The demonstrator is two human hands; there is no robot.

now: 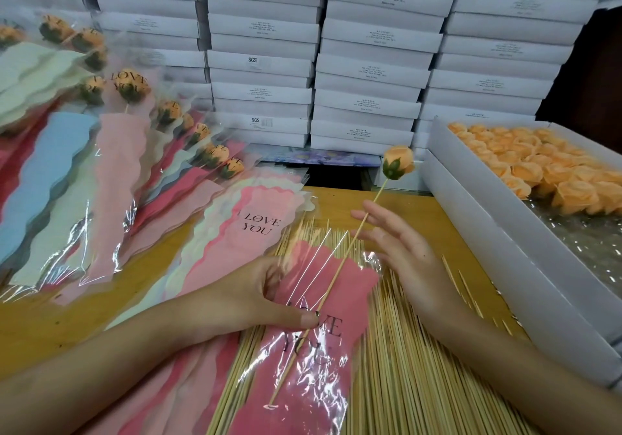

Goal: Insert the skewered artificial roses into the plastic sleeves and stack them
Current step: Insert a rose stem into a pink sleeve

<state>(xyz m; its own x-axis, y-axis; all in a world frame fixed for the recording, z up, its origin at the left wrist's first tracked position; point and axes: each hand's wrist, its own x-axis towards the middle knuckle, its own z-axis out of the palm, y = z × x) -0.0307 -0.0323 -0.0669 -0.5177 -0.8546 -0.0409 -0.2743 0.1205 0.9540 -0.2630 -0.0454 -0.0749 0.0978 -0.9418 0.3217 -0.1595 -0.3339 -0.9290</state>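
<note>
Item in hand: skewered orange artificial rose, a bud on a thin bamboo stick. The lower half of the stick lies inside the pink plastic sleeve printed LOVE YOU. The bud stands well beyond the sleeve's far scalloped edge.
Long axis: diagonal, with the pointed end near-left, close to the person, and the bud far-right. The sleeve lies on almost the same line.
Left hand: thumb and fingers pinch the sleeve by its print, where the stick passes. Whether the stick is caught in the pinch cannot be told.
Right hand: fingers spread and straight, gripping nothing. The bare stick crosses just in front of its fingertips; contact cannot be determined.
Nearer hand: the right hand is nearer the exposed stick and the bud, while the left anchors the sleeve.
Judged next move: the rose looks only part-seated. The bud needs to travel down the axis, toward the person, into the sleeve.
Underlay: pile of bare bamboo skewers beneath the sleeve, on the yellow wooden table.
Right boundary: white cardboard tray of loose orange rose heads, its wall near the right hand.
Left boundary: stack of empty pastel sleeves just beside the left hand. The fanned stack of finished sleeved roses lies beyond it.
Risk (judgement): the sleeve may slide on the loose skewers as the rose goes in.
</note>
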